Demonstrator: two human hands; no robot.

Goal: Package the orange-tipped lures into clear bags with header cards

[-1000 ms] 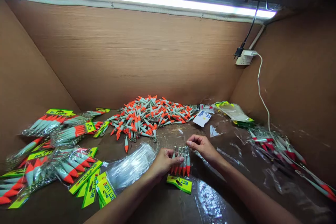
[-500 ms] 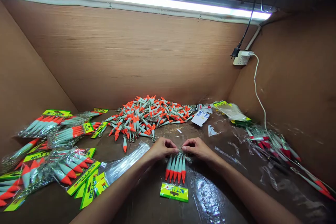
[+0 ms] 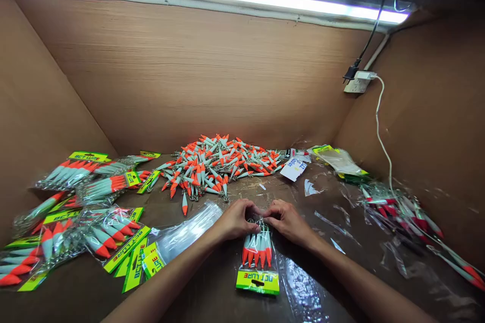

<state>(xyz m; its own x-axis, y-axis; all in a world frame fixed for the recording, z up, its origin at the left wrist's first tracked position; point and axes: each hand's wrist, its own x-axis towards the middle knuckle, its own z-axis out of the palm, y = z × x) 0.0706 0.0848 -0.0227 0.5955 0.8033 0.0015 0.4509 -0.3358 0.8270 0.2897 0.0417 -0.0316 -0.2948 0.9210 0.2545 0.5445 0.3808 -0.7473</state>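
A clear plastic bag holding several pale-blue and orange fishing lures [image 3: 257,252] lies flat in front of me. Its yellow-green header card [image 3: 257,282] faces my body, printed BCT LURE. At the bag's far end, my left hand [image 3: 239,220] has thumb and fingers closed on the clear plastic, over the hook ends of the lures. My right hand [image 3: 287,221] pinches the same end from the other side, its fingertips almost meeting the left ones. The fingers partly hide the hooks and the bag's edge.
A big heap of loose lures [image 3: 215,161] sits against the back wall. Packed bags of lures [image 3: 109,232] cover the left side. Flat clear bags [image 3: 189,232] lie beside my left forearm. Plastic scraps [image 3: 337,227] and red-white lures [image 3: 401,207] are on the right.
My fingers have moved together over the bag's far end, folding or pressing the plastic. A thin white strip now lies by my right forearm. The view has shifted slightly.
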